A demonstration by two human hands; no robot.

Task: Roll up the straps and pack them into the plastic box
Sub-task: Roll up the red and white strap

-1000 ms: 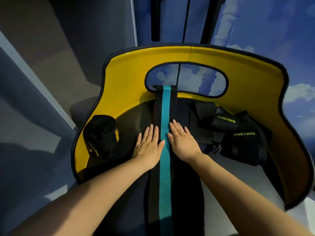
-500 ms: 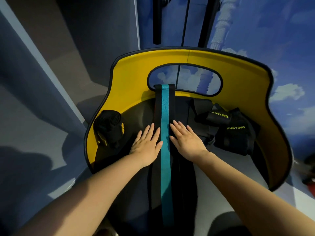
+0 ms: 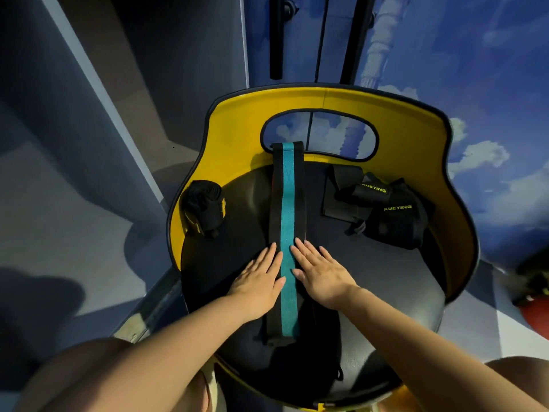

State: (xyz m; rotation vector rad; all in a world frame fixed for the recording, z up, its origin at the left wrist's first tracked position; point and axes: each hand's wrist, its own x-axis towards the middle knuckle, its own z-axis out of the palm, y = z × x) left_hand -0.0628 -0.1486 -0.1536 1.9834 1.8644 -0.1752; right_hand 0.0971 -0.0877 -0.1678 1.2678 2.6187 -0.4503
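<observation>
A long black strap with a teal middle stripe (image 3: 286, 203) lies flat and straight along the black seat of a yellow-backed chair (image 3: 237, 120). Its far end leans up against the chair's back. My left hand (image 3: 258, 281) lies flat with straight fingers on the strap's left black edge. My right hand (image 3: 322, 272) lies flat the same way on its right edge. A rolled-up black strap (image 3: 205, 208) sits at the seat's left side. A heap of loose black straps marked XUEYING (image 3: 383, 209) lies at the right. No plastic box is in view.
The chair's yellow back (image 3: 416, 135) curves round the seat on three sides, with an oval opening (image 3: 319, 135) at the middle. A blue wall with painted clouds stands behind. A red object (image 3: 534, 316) lies on the floor at the right.
Both hands have slid back along the strap toward me, still flat on its edges. The view has pulled back, and the strap's near end now shows on the seat.
</observation>
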